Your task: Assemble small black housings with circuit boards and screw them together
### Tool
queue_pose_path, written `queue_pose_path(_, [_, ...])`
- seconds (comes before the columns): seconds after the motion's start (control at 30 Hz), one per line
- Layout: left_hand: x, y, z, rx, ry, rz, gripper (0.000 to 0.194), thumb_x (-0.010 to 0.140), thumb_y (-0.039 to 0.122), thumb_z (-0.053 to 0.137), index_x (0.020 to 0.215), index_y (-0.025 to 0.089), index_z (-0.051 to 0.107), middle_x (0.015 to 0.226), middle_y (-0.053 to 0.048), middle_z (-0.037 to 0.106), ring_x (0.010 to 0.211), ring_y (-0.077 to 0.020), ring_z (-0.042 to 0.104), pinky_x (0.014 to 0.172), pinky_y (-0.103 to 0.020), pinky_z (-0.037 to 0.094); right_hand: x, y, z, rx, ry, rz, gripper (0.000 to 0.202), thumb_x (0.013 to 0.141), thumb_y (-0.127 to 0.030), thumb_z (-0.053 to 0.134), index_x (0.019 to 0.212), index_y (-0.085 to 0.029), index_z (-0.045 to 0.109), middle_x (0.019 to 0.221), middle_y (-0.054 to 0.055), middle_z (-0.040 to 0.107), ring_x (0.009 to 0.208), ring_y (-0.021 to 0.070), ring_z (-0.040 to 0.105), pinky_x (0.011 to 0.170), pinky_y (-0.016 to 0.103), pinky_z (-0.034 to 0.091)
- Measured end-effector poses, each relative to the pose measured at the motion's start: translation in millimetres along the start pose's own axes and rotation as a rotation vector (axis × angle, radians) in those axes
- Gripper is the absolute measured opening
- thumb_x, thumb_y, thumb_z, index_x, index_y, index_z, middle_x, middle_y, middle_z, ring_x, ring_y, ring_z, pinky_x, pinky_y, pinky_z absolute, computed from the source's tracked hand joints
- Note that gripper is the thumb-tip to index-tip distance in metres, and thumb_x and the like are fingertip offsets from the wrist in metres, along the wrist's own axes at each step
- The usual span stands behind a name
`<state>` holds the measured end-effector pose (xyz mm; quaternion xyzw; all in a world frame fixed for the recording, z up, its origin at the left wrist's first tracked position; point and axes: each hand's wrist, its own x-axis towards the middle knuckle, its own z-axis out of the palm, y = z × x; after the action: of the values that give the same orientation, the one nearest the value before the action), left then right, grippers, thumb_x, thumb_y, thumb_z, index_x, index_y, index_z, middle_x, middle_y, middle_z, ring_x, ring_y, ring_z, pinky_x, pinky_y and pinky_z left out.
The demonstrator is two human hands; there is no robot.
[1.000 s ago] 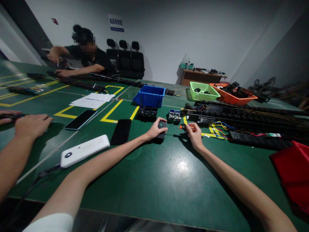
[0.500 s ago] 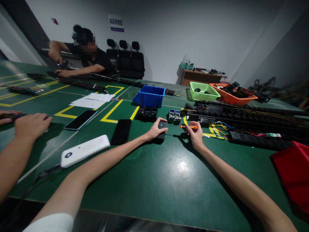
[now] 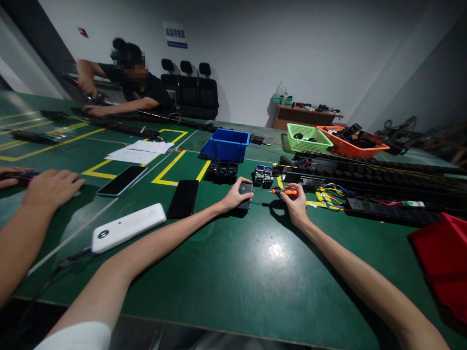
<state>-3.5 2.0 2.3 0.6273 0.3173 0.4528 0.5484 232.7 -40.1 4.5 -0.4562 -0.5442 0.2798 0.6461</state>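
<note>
My left hand grips a small black box with a green dot on its face, near the middle of the green table. To its right, my right hand is closed round the orange and black handle of a screwdriver. The screwdriver's thin shaft points left at the box's right side; whether its tip touches is too small to tell. Just behind the box stand small modules with blue tops and a group of black modules.
A blue bin, green basket and orange basket stand farther back. Black rails with wires lie right, beside a red bin. Phones and a white power bank lie left. A co-worker's hands are far left; another person works behind.
The screwdriver's handle has turned slightly in my right hand, and more of its orange shows. My left hand and the box look unmoved. The co-worker's hand at the left has shifted slightly right.
</note>
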Motion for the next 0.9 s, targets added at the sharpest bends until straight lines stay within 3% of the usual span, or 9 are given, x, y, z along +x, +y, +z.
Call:
queue_pose_path(0.13, [0.5, -1.4, -0.1, -0.002, 0.004, 0.010, 0.049, 0.070, 0.031, 0.074, 0.110, 0.020, 0.047, 0.087, 0.000, 0.057, 0.063, -0.0129, 0.065, 0.056, -0.023, 0.051, -0.8, -0.7, -0.2, -0.082, -0.046, 0.020, 0.024, 0.081, -0.041, 0.066, 0.093, -0.023, 0.056, 0.076, -0.002, 0.060, 0.061, 0.0123, 0.056, 0.058, 0.026, 0.047])
queue_pose_path(0.27, [0.2, -1.4, 0.1, 0.004, -0.005, 0.015, 0.049, 0.072, 0.032, 0.073, 0.110, 0.020, 0.046, 0.087, 0.000, 0.056, 0.064, -0.0135, 0.065, 0.056, -0.024, 0.051, -0.8, 1.1, 0.0, -0.113, -0.033, 0.075, 0.028, 0.081, -0.049, 0.063, 0.088, -0.022, 0.056, 0.066, -0.004, 0.055, 0.051, 0.0111, 0.048, 0.045, 0.022, 0.039])
queue_pose_path(0.57, [-0.6, 1.6, 0.4, 0.021, -0.014, 0.009, 0.049, 0.071, 0.032, 0.073, 0.110, 0.020, 0.046, 0.088, 0.000, 0.056, 0.065, -0.0137, 0.065, 0.056, -0.024, 0.051, -0.5, 0.0, 0.2, -0.058, 0.022, 0.047, 0.038, 0.076, -0.043, 0.071, 0.103, -0.024, 0.053, 0.073, -0.004, 0.059, 0.058, 0.0121, 0.055, 0.055, 0.025, 0.047])
queue_pose_path(0.9, [-0.7, 0.6, 0.9, -0.008, 0.004, -0.001, 0.051, 0.070, 0.032, 0.075, 0.111, 0.020, 0.047, 0.088, -0.001, 0.058, 0.064, -0.0130, 0.065, 0.057, -0.024, 0.050, 0.1, 1.5, 0.3, -0.003, 0.022, 0.049, 0.043, 0.073, -0.040, 0.073, 0.107, -0.025, 0.051, 0.086, -0.002, 0.063, 0.070, 0.0144, 0.062, 0.068, 0.031, 0.054])
